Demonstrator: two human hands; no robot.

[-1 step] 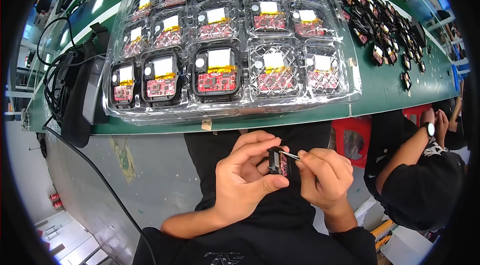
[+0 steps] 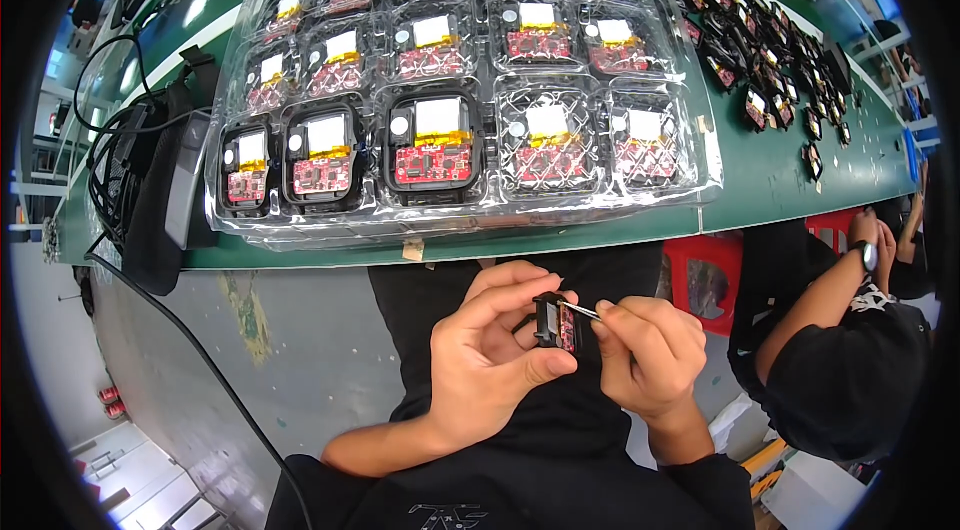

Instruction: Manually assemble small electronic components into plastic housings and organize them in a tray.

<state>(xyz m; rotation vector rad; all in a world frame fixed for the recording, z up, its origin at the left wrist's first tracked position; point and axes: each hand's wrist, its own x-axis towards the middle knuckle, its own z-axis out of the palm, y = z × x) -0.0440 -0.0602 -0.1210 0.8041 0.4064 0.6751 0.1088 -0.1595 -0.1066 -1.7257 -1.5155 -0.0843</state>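
Just beyond the lap, my left hand (image 2: 490, 350) holds a small black device housing (image 2: 547, 322) by its edges, between thumb and fingers. The housing is tilted almost edge-on, so a red circuit board (image 2: 568, 328) shows on its right side. My right hand (image 2: 650, 350) pinches thin metal tweezers (image 2: 580, 310). Their tip reaches the upper edge of the board; whether it grips any small part there is too fine to see.
A clear plastic tray (image 2: 490, 200) of similar boards and housings covers much of the green table (image 2: 640, 220). Loose black-framed units (image 2: 770, 70) are heaped at right. Black cables (image 2: 105, 180) lie at left. A co-worker (image 2: 850, 370) sits at right near a red stool (image 2: 700, 280).
My hands, the housing and the tweezers look almost still. At the right, the co-worker's hand and watch wrist have shifted slightly.
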